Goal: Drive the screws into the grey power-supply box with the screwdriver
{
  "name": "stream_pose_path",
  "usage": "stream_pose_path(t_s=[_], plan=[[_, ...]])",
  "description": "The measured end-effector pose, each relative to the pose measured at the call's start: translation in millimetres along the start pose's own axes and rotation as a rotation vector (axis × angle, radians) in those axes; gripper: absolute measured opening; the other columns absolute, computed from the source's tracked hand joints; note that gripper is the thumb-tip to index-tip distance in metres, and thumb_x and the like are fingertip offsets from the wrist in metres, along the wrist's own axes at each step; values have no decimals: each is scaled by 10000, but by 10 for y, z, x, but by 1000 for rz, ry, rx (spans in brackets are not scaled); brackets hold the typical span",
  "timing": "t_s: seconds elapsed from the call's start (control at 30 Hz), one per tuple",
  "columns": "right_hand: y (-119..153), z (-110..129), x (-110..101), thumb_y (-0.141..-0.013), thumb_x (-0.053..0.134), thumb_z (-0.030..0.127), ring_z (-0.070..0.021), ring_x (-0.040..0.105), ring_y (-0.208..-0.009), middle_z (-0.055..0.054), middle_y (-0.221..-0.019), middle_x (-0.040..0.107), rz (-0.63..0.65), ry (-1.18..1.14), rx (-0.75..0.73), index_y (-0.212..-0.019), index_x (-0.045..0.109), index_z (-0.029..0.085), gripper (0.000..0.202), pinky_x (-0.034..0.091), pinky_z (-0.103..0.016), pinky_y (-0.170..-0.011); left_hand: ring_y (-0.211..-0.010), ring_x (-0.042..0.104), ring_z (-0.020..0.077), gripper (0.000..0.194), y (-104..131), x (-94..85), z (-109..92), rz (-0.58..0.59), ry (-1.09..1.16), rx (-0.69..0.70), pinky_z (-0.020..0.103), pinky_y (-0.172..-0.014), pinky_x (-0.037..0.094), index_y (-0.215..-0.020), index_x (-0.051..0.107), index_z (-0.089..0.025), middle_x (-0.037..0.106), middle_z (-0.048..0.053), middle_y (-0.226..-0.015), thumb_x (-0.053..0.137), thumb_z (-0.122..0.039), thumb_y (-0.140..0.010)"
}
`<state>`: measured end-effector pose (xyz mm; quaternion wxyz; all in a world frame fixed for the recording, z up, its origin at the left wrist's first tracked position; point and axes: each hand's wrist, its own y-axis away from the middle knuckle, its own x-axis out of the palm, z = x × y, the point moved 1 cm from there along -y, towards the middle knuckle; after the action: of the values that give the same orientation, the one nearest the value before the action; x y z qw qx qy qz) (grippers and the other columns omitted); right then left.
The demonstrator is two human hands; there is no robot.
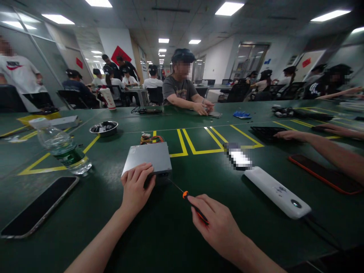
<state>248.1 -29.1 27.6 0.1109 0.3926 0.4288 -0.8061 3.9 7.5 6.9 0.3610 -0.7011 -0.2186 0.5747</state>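
On the green counter (159,235), the grey metal box (148,153) sits in front of the person, its casing apparently closed, so the screwdriver work looks early, with most left. The left hand (136,189) rests loosely opened over its near edge. The right hand (217,218) grips the screwdriver (185,195), tip beside the near face; contact, or any screw's removal, cannot be told.

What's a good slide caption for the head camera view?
Left hand resting on a silver box, right hand holding an orange-and-black screwdriver angled toward it, on a green table.
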Motion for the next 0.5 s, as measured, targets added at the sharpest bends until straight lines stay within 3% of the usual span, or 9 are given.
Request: stream_pose_path(t_s=[0.13,0.3,0.5], plan=[[-61,-50,-19,-850,431,113,-139,601,-707,-78,-862,619,26,26,-61,-1086,563,115,271,518,-254,-619,-1021,549,216,208,-9,-22,-15,2,-9,7,396,-835,310,-1019,533,-259,630,35,-1090,546,-243,-812],[-50,-77,-18,-842,443,87,-138,597,-689,-82,-823,618,-61,42,-86,-1051,567,96,243,520,-251,-608,-1030,545,216,215,-11,-25,-18,9,-2,9,395,-839,309,-1021,534,-258,628,36,-1098,553,-235,-808],[-18,-97,11,-850,442,92,-136,597,-687,-81,-834,620,-55,71,-88,-1076,552,101,252,521,-253,-599,-1040,544,219,214,-7,-12,-8,9,-5,0,399,-846,307,-1025,537,-258,627,35,-1103,545,-237,-812]])
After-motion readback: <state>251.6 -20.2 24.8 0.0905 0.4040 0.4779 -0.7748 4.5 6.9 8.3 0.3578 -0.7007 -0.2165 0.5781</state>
